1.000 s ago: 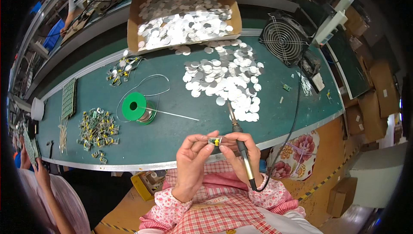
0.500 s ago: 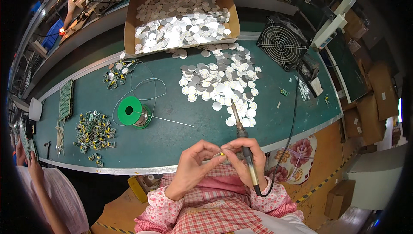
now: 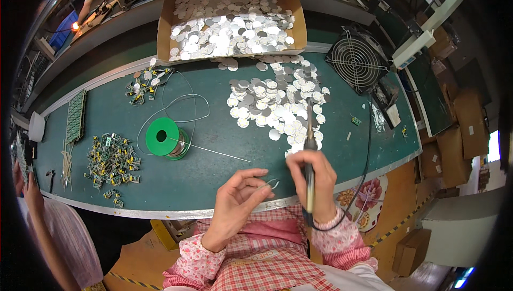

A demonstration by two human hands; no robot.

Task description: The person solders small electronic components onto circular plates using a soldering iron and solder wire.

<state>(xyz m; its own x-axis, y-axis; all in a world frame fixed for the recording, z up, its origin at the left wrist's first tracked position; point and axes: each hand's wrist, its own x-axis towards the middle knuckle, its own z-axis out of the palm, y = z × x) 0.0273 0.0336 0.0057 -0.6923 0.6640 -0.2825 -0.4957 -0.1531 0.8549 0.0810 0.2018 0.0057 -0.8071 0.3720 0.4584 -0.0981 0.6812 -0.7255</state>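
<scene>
My left hand is closed in a pinch above the table's front edge. Two thin pale wires stick out from its fingertips; the part they belong to is mostly hidden. My right hand grips a soldering iron, its tip pointing away from me over the round discs. The thumb and index finger of that hand reach the near end of the loose pile of white and grey discs; whether they pinch a disc cannot be made out. Left of my hands stands a green spool of solder wire, its free end pointing toward me.
A cardboard box of discs stands at the back. Small circuit boards are heaped at the left, with finished-looking disc pieces behind. A black fan sits at the right. A co-worker's arm is at far left.
My hands have separated. The right one has moved forward to the discs with the soldering iron, while the left stays near the edge with the small wired part. The view has shifted slightly.
</scene>
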